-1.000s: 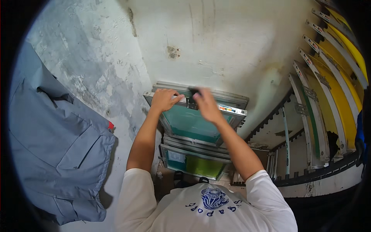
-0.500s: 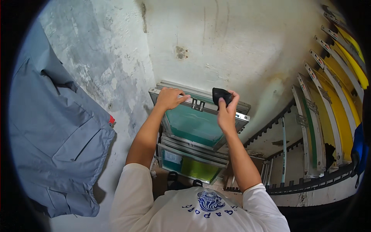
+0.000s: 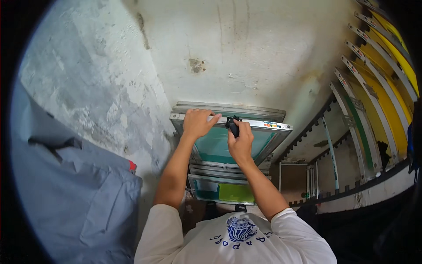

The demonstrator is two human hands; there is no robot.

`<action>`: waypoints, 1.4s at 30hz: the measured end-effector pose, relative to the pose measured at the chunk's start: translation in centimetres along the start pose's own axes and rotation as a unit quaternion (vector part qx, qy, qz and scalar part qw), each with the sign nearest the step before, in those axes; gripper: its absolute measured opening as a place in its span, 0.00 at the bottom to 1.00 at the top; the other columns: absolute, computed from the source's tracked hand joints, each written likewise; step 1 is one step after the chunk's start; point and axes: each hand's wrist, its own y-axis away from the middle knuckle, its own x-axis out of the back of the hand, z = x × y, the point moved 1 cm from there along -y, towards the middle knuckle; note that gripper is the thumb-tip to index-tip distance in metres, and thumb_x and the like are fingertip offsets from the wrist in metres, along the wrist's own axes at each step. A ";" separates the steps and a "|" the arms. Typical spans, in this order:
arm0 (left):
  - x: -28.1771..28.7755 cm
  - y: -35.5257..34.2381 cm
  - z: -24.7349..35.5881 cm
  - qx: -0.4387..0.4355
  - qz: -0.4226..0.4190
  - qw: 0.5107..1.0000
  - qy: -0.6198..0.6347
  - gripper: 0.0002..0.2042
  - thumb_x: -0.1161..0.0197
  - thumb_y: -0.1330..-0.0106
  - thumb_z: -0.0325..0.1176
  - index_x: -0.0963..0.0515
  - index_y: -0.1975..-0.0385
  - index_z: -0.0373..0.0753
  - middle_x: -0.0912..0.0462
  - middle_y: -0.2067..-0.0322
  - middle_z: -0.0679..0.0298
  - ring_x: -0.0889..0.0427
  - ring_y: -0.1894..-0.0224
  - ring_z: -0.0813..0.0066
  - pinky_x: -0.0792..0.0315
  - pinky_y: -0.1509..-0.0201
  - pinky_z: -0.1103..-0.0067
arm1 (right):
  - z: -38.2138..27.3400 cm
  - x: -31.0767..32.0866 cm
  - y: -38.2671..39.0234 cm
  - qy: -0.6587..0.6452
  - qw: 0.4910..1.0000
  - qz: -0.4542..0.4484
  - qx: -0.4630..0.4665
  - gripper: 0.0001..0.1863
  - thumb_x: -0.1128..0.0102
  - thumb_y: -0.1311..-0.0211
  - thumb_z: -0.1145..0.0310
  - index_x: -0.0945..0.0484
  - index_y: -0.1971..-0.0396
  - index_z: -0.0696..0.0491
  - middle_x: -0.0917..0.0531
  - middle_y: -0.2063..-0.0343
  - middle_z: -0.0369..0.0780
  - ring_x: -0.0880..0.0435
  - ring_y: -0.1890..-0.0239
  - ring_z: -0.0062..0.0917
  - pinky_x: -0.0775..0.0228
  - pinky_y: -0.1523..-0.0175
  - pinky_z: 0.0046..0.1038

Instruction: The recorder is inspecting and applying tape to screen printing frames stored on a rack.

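Observation:
My left hand (image 3: 200,123) grips the top bar of a silver screen frame (image 3: 257,123) with teal mesh (image 3: 213,147), left of its middle. My right hand (image 3: 240,145) has its fingers closed around a black object (image 3: 233,126), held against the middle of that bar, where a dark metal fitting was visible earlier; the two overlap, so I cannot tell whether they are attached. Further frames stand behind this one. Below it is another frame with a yellow-green and teal panel (image 3: 233,192).
A grey jacket (image 3: 74,193) hangs along the rough left wall (image 3: 79,53). On the right, slotted racks (image 3: 327,103) hold several metal-framed screens with yellow mesh (image 3: 384,119). A worn white wall (image 3: 255,48) rises behind the frames.
My right hand has brought the black object from right of the middle down and left onto the bar's middle. My left hand still grips the bar. The view has shifted slightly.

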 end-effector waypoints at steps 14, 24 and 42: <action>-0.6 -0.5 -0.6 -0.009 0.015 1.000 0.017 0.22 0.43 0.27 0.57 0.11 0.63 0.46 0.10 0.66 0.59 0.14 0.59 0.58 0.30 0.47 0.63 | -2.6 0.2 -0.6 0.046 0.996 0.049 -0.051 0.17 0.30 0.44 0.79 0.20 0.55 0.62 0.19 0.64 0.51 0.16 0.63 0.48 0.24 0.58 0.36; -1.0 -0.8 -1.1 -0.028 0.046 0.998 0.027 0.22 0.44 0.26 0.57 0.12 0.64 0.45 0.11 0.67 0.61 0.14 0.59 0.58 0.31 0.46 0.64 | -3.5 -3.2 0.4 0.057 0.997 0.042 -0.044 0.17 0.31 0.48 0.81 0.20 0.56 0.60 0.20 0.64 0.51 0.17 0.62 0.50 0.24 0.57 0.39; -0.9 -0.9 -0.8 -0.016 0.026 0.999 0.015 0.22 0.43 0.26 0.56 0.12 0.64 0.44 0.11 0.66 0.60 0.15 0.59 0.58 0.32 0.44 0.64 | -0.9 -0.2 1.9 0.018 0.995 0.099 -0.029 0.19 0.35 0.46 0.82 0.18 0.53 0.59 0.22 0.66 0.48 0.19 0.65 0.44 0.25 0.59 0.33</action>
